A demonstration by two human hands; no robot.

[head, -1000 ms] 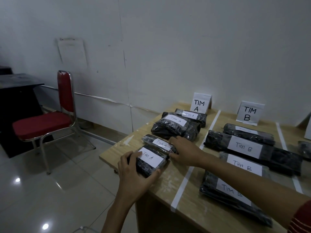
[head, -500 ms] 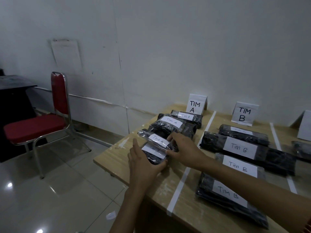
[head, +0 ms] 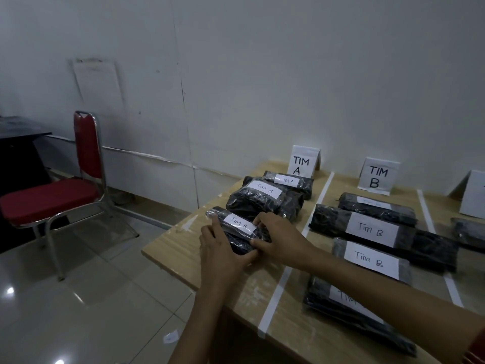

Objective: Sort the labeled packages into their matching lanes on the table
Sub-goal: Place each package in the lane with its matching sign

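In the TIM A lane a slim black package labeled TIM A (head: 237, 223) lies stacked on a second black package (head: 240, 245). My left hand (head: 220, 252) wraps the lower package from the left, thumb along its near edge. My right hand (head: 280, 239) pinches the right end of the upper package. Two more TIM A packages (head: 262, 200) lie behind, below the TIM A sign (head: 301, 164). In the TIM B lane lie several TIM B packages (head: 372, 229) before the TIM B sign (head: 378, 177).
White tape strips (head: 278, 290) mark lanes on the wooden table (head: 173, 248), whose left corner is near my left hand. A third sign (head: 475, 195) and another package (head: 467, 232) sit at far right. A red chair (head: 52, 198) stands on the tiled floor.
The slim TIM A package has been lifted and set on top of the other one. Both hands closed in around the stacked pair; the view shifted left.
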